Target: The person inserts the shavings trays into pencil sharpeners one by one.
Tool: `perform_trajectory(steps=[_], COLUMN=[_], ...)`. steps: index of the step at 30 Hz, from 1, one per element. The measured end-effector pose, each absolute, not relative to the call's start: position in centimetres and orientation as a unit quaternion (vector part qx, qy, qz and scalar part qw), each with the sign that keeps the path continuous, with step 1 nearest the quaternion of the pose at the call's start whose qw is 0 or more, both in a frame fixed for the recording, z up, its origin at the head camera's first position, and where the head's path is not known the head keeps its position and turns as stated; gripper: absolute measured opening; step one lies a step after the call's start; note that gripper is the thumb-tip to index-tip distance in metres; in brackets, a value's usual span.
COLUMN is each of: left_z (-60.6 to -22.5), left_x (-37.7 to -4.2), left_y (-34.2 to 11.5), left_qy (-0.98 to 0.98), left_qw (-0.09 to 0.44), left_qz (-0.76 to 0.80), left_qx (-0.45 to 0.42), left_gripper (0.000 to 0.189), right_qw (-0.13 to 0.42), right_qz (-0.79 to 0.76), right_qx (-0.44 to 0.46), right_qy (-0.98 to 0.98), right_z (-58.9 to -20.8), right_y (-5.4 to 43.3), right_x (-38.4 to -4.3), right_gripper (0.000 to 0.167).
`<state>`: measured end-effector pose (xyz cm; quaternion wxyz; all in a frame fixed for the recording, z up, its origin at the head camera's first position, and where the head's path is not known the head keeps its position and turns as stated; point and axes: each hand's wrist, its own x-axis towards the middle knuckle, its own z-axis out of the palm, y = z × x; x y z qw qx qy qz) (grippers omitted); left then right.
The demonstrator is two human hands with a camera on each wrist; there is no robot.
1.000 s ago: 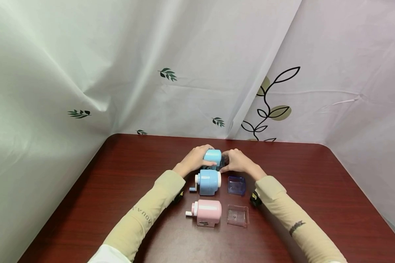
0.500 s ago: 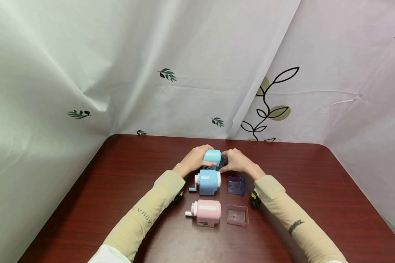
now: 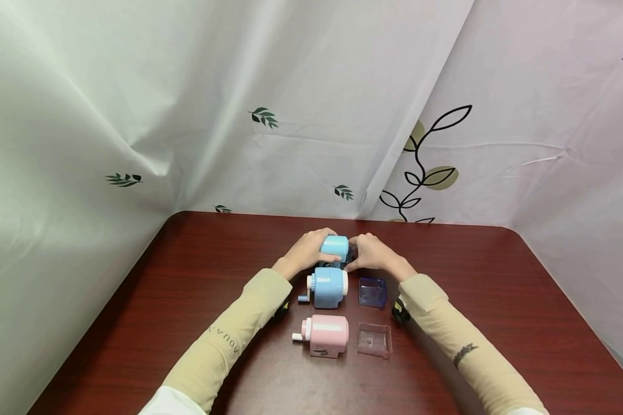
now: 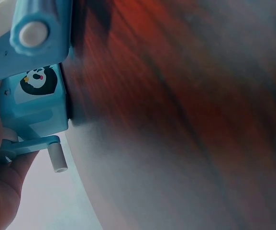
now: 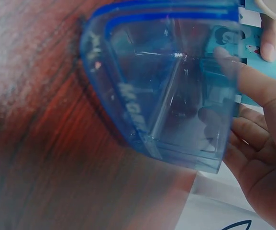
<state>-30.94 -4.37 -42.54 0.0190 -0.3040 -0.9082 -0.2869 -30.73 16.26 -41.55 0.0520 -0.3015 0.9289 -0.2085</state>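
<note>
A light-blue crank pencil sharpener [image 3: 335,246] stands at the back of the row, and my left hand [image 3: 305,251] grips it from the left. In the left wrist view, its penguin sticker [image 4: 38,81] and crank handle [image 4: 57,157] show beside my fingers. On the sharpener's right side my right hand [image 3: 375,253] pinches a dark see-through shavings drawer [image 3: 350,254], close against the body. How far the drawer sits inside is hidden by my fingers. In the right wrist view, a blue clear drawer [image 5: 161,91] on the table partly covers my fingertips.
Just in front stands a blue crank sharpener [image 3: 329,287], with its blue clear drawer to its right. Nearer is a pink sharpener [image 3: 329,334], beside a pinkish clear drawer [image 3: 374,340]. A white patterned curtain [image 3: 291,155] borders the dark red table [image 3: 207,259].
My right hand has shifted slightly left, bringing the dark drawer closer to the light-blue sharpener. The left hand keeps its grip in the same spot.
</note>
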Motion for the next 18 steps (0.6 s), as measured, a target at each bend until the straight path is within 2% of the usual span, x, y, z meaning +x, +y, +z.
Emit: perform_trajectory(steps=[18], left_z=[-42.84], left_x=[-31.26], left_y=[-4.32], left_qy=[-0.908], left_qw=[0.019], left_qz=[-0.287], left_qx=[-0.304], left_gripper=[0.054], right_qw=[0.061], right_qz=[-0.207], right_qx=[-0.279], right_qy=[0.936], right_z=[-41.35], right_y=[15.67], right_x=[-30.92], right_gripper=[0.036])
